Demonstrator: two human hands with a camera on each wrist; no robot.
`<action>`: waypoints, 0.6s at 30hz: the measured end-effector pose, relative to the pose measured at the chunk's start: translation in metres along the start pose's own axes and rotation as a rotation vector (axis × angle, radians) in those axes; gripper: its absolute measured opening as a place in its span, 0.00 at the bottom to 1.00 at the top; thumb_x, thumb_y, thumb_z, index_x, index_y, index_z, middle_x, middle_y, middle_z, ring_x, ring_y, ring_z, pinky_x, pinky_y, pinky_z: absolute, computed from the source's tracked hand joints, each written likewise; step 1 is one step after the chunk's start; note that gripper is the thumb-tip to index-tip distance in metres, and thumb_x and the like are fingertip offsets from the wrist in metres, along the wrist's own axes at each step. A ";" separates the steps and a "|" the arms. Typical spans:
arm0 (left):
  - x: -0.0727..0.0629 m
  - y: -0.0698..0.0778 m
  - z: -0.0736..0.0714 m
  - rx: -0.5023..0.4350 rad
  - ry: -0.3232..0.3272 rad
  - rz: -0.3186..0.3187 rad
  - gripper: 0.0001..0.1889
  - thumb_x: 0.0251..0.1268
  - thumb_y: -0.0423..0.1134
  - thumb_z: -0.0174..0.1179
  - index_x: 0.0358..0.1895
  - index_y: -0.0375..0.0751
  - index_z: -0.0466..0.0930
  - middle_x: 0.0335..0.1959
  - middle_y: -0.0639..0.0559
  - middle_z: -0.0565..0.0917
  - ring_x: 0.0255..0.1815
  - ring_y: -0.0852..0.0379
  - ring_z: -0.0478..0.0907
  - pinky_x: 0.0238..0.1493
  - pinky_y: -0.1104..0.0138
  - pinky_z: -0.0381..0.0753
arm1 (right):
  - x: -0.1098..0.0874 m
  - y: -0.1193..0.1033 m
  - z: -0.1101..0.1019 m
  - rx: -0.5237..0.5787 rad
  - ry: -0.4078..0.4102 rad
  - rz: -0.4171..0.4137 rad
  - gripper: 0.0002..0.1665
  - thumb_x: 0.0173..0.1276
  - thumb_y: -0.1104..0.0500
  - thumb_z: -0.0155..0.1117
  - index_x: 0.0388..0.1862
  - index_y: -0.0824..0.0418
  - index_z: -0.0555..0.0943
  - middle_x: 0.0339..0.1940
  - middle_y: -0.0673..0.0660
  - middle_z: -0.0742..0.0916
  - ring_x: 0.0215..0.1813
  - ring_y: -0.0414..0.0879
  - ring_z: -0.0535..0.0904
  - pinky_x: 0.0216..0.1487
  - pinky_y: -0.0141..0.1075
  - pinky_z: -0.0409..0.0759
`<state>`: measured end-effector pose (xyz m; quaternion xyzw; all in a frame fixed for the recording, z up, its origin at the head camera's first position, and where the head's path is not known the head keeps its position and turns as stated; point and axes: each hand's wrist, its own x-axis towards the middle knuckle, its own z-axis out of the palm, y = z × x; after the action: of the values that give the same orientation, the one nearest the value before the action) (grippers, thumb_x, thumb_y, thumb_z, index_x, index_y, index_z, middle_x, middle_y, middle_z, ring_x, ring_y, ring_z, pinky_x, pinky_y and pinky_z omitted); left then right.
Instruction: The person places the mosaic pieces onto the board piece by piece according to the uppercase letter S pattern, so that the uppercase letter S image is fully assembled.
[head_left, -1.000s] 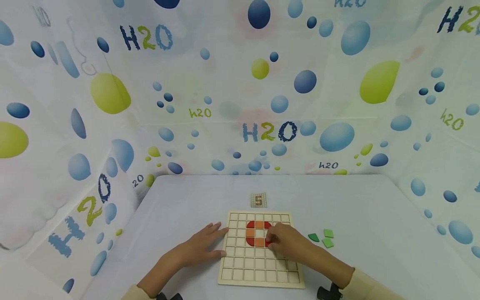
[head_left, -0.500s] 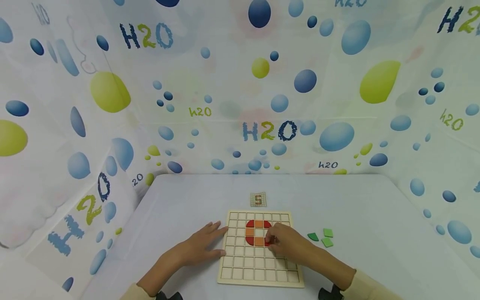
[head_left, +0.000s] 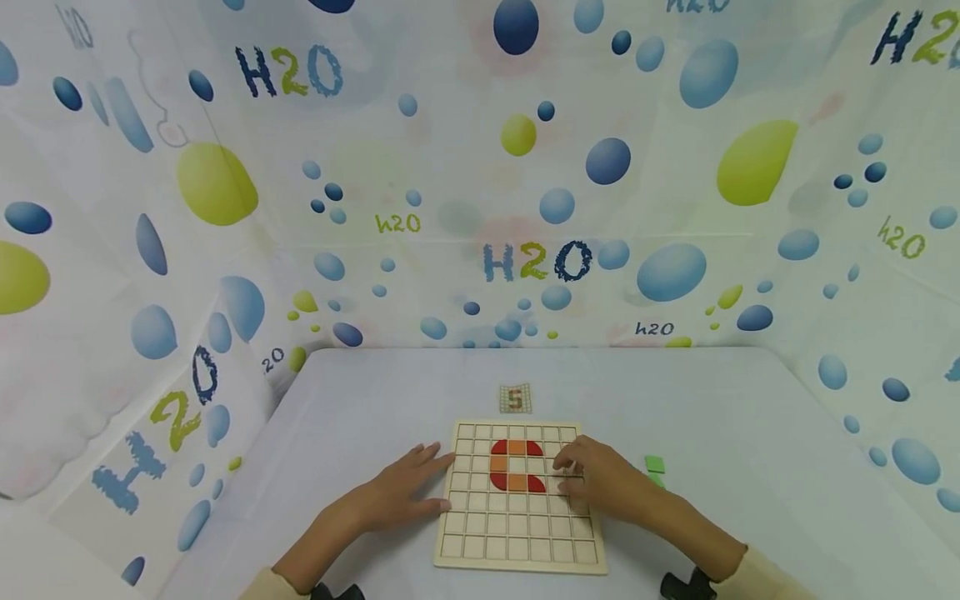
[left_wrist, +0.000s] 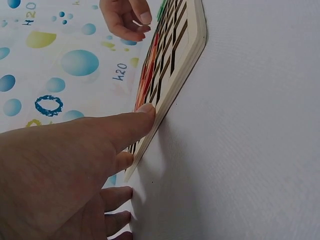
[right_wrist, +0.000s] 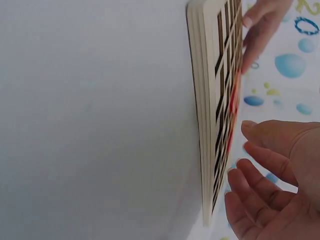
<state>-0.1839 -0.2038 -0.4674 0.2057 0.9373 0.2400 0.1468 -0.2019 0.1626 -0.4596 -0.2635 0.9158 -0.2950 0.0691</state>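
A pale wooden grid board (head_left: pixel 521 570) lies on the white table. Set in its cells are red rounded tiles (head_left: pixel 536 483) and orange square tiles (head_left: pixel 517 482), forming a C-like shape. My left hand (head_left: pixel 401 492) lies along the board's left edge, its fingers extended and the thumb (left_wrist: pixel 142 117) at the rim in the left wrist view. Over the right side of the board is my right hand (head_left: pixel 603 475), fingers loosely bent and apart. In the right wrist view, nothing shows between the thumb (right_wrist: pixel 267 134) and fingers of that hand.
A small card (head_left: pixel 515 399) with a gridded 5- or S-like figure lies behind the board. Light green square tiles (head_left: pixel 655 464) sit to the right, one partly covered by the right arm. A printed cloth backdrop (head_left: pixel 450 167) rises behind the table.
My right hand has let go of the lower right red tile and moved right, its fingers spreading. It now hides the dark green tile. The left hand has stayed at the board's edge.
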 end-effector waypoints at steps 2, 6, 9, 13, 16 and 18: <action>0.000 -0.001 0.000 -0.003 0.000 -0.002 0.40 0.73 0.61 0.64 0.83 0.52 0.64 0.85 0.37 0.59 0.86 0.30 0.51 0.78 0.32 0.58 | -0.004 0.006 -0.006 -0.007 0.020 0.014 0.13 0.71 0.57 0.74 0.52 0.53 0.85 0.48 0.45 0.84 0.49 0.42 0.81 0.49 0.37 0.84; 0.000 0.000 0.000 -0.010 -0.001 0.000 0.40 0.73 0.61 0.64 0.83 0.51 0.64 0.85 0.37 0.58 0.86 0.31 0.50 0.78 0.32 0.58 | -0.014 0.022 -0.022 -0.017 0.073 0.033 0.15 0.72 0.57 0.74 0.55 0.54 0.84 0.49 0.47 0.85 0.49 0.43 0.82 0.49 0.38 0.85; -0.001 0.003 -0.001 -0.014 -0.002 0.005 0.40 0.72 0.60 0.65 0.82 0.50 0.64 0.85 0.36 0.59 0.85 0.30 0.51 0.78 0.32 0.58 | -0.024 0.035 -0.034 -0.015 0.101 0.084 0.17 0.72 0.55 0.75 0.56 0.54 0.84 0.50 0.47 0.86 0.50 0.42 0.82 0.50 0.38 0.86; -0.002 0.005 -0.002 -0.013 -0.003 0.006 0.40 0.72 0.59 0.66 0.82 0.49 0.65 0.84 0.35 0.59 0.85 0.29 0.51 0.77 0.31 0.58 | -0.038 0.055 -0.049 -0.007 0.132 0.126 0.19 0.71 0.56 0.75 0.58 0.56 0.84 0.52 0.52 0.86 0.50 0.43 0.83 0.51 0.40 0.87; -0.002 0.005 -0.003 -0.008 -0.005 -0.003 0.40 0.72 0.59 0.66 0.82 0.49 0.65 0.84 0.36 0.59 0.85 0.30 0.51 0.77 0.32 0.58 | -0.048 0.070 -0.058 -0.010 0.159 0.153 0.20 0.72 0.56 0.75 0.60 0.58 0.83 0.54 0.54 0.87 0.51 0.45 0.83 0.52 0.40 0.88; -0.002 0.005 -0.002 -0.006 -0.007 -0.011 0.40 0.72 0.60 0.65 0.82 0.50 0.65 0.85 0.37 0.59 0.85 0.30 0.51 0.78 0.32 0.58 | -0.054 0.081 -0.063 -0.002 0.167 0.162 0.21 0.72 0.56 0.74 0.61 0.60 0.83 0.56 0.56 0.87 0.53 0.47 0.84 0.53 0.41 0.88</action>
<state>-0.1820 -0.2018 -0.4627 0.2012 0.9371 0.2413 0.1521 -0.2094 0.2782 -0.4563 -0.1630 0.9370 -0.3086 0.0159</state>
